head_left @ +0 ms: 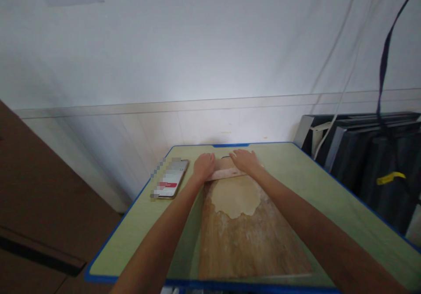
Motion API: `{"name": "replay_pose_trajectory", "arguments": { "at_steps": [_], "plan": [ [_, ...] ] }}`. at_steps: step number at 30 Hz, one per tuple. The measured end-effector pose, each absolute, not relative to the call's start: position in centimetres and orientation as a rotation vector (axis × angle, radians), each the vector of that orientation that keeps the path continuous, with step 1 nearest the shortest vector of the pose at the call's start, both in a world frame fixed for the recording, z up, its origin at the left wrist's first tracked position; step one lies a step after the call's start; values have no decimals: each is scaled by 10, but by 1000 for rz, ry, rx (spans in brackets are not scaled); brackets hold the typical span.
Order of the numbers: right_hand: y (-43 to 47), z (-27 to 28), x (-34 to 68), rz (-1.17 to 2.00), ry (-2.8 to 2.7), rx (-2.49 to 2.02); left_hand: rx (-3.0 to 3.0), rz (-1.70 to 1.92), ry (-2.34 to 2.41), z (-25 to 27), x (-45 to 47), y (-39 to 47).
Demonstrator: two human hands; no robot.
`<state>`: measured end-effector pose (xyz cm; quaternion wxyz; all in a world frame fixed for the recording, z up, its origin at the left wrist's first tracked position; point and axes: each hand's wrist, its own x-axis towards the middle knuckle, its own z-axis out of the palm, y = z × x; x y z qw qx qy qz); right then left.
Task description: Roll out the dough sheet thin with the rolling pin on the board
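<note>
A flattened sheet of pale dough with a ragged near edge lies on a floured wooden board. Across its far part rests a light, flour-dusted rolling pin. My left hand is closed around the pin's left end, and my right hand grips it toward the right end. Both arms reach straight forward over the board. Some of the dough beyond the pin is partly hidden by my hands.
Left of the board lies a phone with its screen lit. The green table has a blue edge and stands against a white wall. Dark flat panels lean at the right, with a black strap hanging before them.
</note>
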<state>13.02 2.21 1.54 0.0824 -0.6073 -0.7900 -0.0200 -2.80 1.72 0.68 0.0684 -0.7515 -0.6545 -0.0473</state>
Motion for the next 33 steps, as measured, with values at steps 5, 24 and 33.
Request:
{"name": "replay_pose_trajectory", "arguments": {
  "at_steps": [5, 24, 33],
  "plan": [
    [6, 14, 132, -79, -2360, -1819, -2305, -147, -1954, 7, -22, -4],
    [30, 13, 127, -28, -2369, -1850, -2279, -135, -1961, 5, -27, 13],
    [-10, 7, 144, -24, -2570, -1681, -2245, -169, -2013, 3, -15, -25]
  ]
}}
